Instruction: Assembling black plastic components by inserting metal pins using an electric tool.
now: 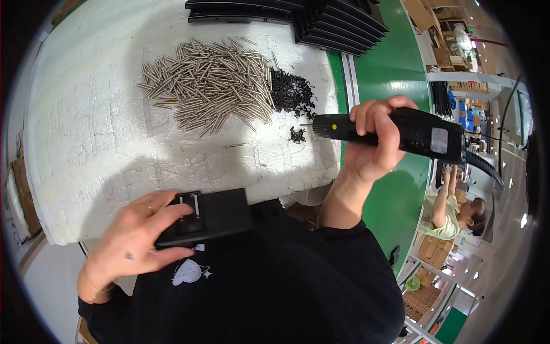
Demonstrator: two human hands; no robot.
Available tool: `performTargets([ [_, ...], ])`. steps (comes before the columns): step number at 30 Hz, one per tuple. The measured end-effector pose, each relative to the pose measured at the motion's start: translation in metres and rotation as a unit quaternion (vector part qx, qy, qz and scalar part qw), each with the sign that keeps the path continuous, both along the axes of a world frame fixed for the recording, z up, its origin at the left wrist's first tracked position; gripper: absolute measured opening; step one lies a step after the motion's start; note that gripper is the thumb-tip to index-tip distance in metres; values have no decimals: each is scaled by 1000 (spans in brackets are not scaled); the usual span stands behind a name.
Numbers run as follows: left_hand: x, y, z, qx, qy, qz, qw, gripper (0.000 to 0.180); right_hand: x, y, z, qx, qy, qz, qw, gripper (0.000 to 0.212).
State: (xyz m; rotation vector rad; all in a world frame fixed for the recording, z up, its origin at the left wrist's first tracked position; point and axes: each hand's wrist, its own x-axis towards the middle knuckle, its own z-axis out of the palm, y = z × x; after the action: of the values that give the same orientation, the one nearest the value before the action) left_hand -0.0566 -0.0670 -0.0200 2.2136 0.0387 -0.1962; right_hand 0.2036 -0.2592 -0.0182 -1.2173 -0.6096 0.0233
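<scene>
My left hand (137,235) grips a black box-shaped part (226,212) close to my body, fingers over its top and thumb along its near side. Two short silver pieces show on the part beside my fingertips. In my right hand (375,135) is a black electric screwdriver (421,132), held level with its bit pointing left. The bit's tip is near a small cluster of black screws (297,135); whether it touches them I cannot tell. Behind that cluster lies a larger heap of black screws (292,92), beside a big pile of silver metal pins (212,86).
White foam-like sheeting (86,114) covers the work surface, with one loose pin (235,145) on it. Ribbed black panels (341,26) are stacked at the back. A green surface (395,57) runs along the right. The screwdriver's cord (486,168) trails right; another person (450,209) is beyond.
</scene>
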Motion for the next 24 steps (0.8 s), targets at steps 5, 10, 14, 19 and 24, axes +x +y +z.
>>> performTargets([
  [5,2,19,22,-26,121,120,985,50,1,3,-9,4,22,20,1000,29],
  [10,7,12,1,228,-29,99,968,63,0,-1,-1,55,1,56,997,30],
  [14,6,-15,-15,185,-7,134,974,83,-3,0,3,75,-3,70,995,32],
  [19,22,-16,-7,176,-38,90,980,76,-2,0,5,88,-34,85,992,34],
  [24,92,-9,-9,76,-216,6,974,50,-9,4,15,86,-69,106,988,32],
])
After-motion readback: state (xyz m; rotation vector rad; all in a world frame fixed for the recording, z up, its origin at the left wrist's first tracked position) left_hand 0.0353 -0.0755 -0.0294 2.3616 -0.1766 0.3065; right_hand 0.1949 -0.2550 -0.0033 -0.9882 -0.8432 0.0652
